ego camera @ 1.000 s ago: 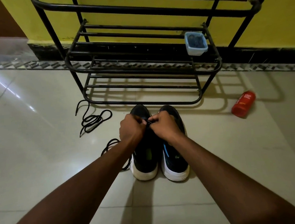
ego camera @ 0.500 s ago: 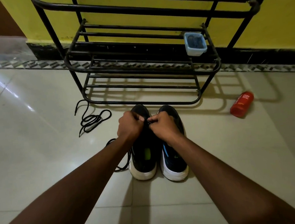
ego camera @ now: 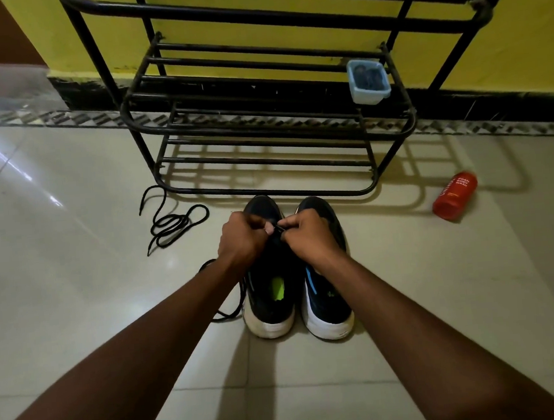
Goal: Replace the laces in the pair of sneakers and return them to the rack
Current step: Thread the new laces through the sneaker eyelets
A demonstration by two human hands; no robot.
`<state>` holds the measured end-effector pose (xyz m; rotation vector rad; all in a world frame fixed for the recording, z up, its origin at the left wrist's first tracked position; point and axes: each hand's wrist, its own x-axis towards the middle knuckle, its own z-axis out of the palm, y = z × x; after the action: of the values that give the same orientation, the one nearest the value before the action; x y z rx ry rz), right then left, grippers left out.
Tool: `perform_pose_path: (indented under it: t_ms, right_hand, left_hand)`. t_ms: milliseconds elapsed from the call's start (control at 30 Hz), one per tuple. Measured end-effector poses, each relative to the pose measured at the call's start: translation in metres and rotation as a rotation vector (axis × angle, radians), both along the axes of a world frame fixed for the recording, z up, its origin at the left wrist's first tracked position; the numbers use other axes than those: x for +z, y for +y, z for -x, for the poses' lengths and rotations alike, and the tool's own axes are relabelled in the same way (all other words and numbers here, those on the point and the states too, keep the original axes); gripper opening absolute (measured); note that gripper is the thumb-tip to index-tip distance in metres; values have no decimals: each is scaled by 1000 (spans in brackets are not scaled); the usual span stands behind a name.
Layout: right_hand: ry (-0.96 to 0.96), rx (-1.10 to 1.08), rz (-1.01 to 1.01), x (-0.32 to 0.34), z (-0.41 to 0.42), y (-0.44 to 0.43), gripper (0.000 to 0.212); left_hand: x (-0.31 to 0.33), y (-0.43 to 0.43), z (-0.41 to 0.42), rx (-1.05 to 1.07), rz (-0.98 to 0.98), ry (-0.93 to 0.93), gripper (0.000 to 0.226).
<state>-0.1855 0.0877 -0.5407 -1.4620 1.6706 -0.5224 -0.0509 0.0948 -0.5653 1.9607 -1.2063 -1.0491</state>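
Observation:
Two black sneakers with white soles stand side by side on the floor, toes toward the rack: the left sneaker (ego camera: 270, 297) and the right sneaker (ego camera: 327, 306). My left hand (ego camera: 241, 238) and my right hand (ego camera: 308, 237) meet over the left sneaker's front, both pinching a black lace (ego camera: 279, 231) there. The rest of that lace (ego camera: 225, 309) trails onto the floor left of the shoe, partly behind my forearm. A loose black lace (ego camera: 172, 220) lies coiled on the floor further left. The black metal shoe rack (ego camera: 261, 124) stands just beyond the toes.
A small blue container (ego camera: 368, 83) sits on the right end of the rack's middle shelf. A red bottle (ego camera: 455, 196) lies on its side on the floor to the right. The yellow wall (ego camera: 505, 39) runs behind the rack.
My hands stay together over the left sneaker with only small finger movements on the lace. The trailing lace beside the shoe has shifted slightly.

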Motion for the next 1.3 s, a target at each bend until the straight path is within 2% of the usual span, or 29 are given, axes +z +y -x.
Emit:
perform_pose_path:
  t_ms: [100, 267, 433, 533, 633, 767, 933, 1100, 1200, 1300]
  right_hand:
    - [-3, 2, 2, -2, 0, 0, 33]
    - [-14, -6, 5, -5, 1, -1, 33]
    - [-18, -19, 20, -8, 0, -1, 31]
    - [-21, -18, 19, -10, -1, -1, 31]
    - [-24, -18, 17, -10, -1, -1, 31]
    - [-18, -11, 29, -9, 0, 1, 30]
    - [-10, -21, 43, -6, -1, 3, 23]
    - [58, -36, 48, -7, -3, -9, 19]
    - [128, -61, 64, -7, -8, -18, 11]
    - [293, -20, 147, -3, -14, -21, 11]
  left_hand:
    - [-1, 0, 2, 61, 4, 52, 20]
    - [1, 3, 7, 127, 13, 86, 7]
    - [0, 7, 6, 33, 44, -68, 12]
    - [2, 8, 5, 8, 33, -116, 6]
    - [7, 6, 11, 29, 12, -196, 15]
    - [11, 2, 20, 122, -40, -211, 18]
    - [9, 2, 17, 169, -27, -56, 3]
    - [8, 7, 12, 203, -5, 57, 5]
    - [8, 8, 14, 218, 1, 49, 8]
    - [6, 6, 12, 213, 4, 71, 14]
